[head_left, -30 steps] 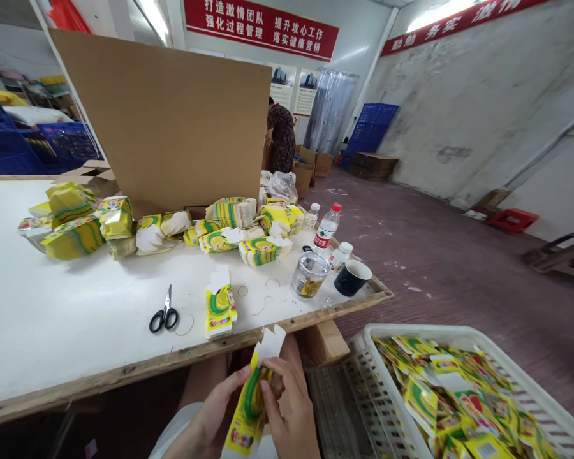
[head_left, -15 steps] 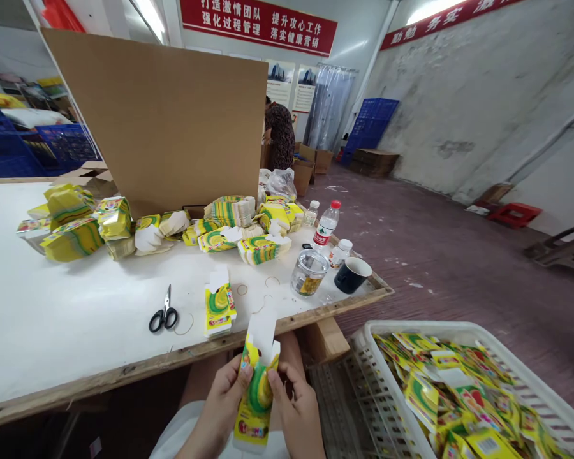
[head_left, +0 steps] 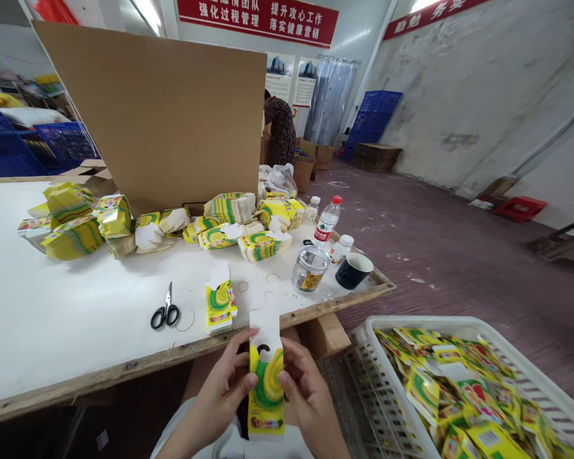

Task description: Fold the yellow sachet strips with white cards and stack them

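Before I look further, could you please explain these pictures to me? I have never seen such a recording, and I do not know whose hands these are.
There is no machine here: a person works with two bare hands. Every picture comes from one camera worn on that person's head, looking forward and down. The left hand and right hand hold one yellow-and-green carton between them. On the white table lie scissors and a small stack of cartons, with bundles of cartons behind. Near the table's right end stand a clear jar, a red-capped bottle and a dark mug. The white basket at right holds many similar packages.
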Available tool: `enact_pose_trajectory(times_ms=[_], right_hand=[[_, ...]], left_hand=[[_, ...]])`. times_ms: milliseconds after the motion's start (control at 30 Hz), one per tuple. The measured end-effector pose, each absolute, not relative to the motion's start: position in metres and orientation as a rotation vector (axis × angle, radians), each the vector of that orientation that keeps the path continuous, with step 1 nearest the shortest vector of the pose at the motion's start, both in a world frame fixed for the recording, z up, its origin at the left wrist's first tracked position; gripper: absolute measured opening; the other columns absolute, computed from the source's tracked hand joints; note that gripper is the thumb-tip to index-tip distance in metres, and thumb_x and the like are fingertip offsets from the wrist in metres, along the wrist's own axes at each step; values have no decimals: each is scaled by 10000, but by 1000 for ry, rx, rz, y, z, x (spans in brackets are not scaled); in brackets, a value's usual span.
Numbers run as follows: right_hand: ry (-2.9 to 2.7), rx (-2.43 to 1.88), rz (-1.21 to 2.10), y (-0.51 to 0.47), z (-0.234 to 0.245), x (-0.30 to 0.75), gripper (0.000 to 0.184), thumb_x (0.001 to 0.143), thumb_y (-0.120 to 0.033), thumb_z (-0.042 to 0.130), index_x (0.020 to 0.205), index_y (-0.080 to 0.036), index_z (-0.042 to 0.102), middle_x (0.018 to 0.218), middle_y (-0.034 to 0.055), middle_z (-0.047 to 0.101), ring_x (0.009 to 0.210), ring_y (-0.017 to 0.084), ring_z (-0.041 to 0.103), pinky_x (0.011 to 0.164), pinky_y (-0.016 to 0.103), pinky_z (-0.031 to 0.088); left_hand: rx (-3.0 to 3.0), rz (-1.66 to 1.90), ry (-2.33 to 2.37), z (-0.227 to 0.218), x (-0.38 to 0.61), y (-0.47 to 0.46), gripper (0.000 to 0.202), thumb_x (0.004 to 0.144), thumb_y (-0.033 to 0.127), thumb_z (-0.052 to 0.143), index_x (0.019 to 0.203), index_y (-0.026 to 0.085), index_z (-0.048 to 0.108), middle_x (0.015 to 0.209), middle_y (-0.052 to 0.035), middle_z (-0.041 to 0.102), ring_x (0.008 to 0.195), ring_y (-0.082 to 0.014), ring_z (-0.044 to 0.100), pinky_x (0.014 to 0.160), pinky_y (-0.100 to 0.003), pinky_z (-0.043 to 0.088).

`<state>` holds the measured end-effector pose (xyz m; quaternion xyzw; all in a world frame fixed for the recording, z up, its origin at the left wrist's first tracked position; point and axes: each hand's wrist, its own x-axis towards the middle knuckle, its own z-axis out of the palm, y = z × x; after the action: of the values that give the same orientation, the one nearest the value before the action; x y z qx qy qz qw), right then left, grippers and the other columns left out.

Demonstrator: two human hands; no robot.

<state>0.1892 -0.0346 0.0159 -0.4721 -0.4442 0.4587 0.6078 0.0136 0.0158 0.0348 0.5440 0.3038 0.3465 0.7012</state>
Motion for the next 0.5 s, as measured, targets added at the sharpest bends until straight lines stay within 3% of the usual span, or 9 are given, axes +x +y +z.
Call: enact_pose_trajectory(times_ms=[67,167,233,300,400,500], right_hand=[[-1068,-1097,1095,-35,19,194,325,897,-399,639,1187,-253,645,1044,81,694,909,235,670,763,307,538],[-1181,-1149,1154,-33,28,200,197,919,-401,605,961,-225,685,782,13,634,679,170,589,600,237,461],[-1254,-1187,1105,-31,33,202,230,927,-393,589,826,-208,682,708,2,596,639,159,552,581,234,427],[-1303,-1215,970,-28,37,201,267,931,-374,580,756,-201,684,716,16,607,682,175,574,624,247,434],[-1258,-1211,860,-25,34,200,203,919,-357,598,809,-209,685,776,37,654,762,201,624,693,267,467],[-1018,-1219,805,-26,28,201,197,897,-394,631,1008,-232,620,863,37,681,702,179,612,639,258,477]], left_hand=[[1197,725,632,40,13,17,387,897,341,651,1260,270,537,1106,-79,703,1017,-237,656,869,-327,504],[1159,700,539,44,14,18,228,860,293,705,1070,240,633,990,-42,713,935,-203,659,817,-279,490],[1141,698,517,45,13,17,267,858,285,708,1109,237,630,992,-51,719,941,-209,664,818,-284,489],[1128,701,554,43,12,18,492,863,286,705,1319,274,521,1029,-66,726,961,-225,670,816,-302,498],[1117,655,602,42,11,20,779,846,308,726,1498,311,299,1075,-90,732,943,-242,686,762,-309,520],[1130,651,642,41,14,22,595,816,351,750,1353,249,513,1091,-115,739,911,-250,702,720,-292,527]])
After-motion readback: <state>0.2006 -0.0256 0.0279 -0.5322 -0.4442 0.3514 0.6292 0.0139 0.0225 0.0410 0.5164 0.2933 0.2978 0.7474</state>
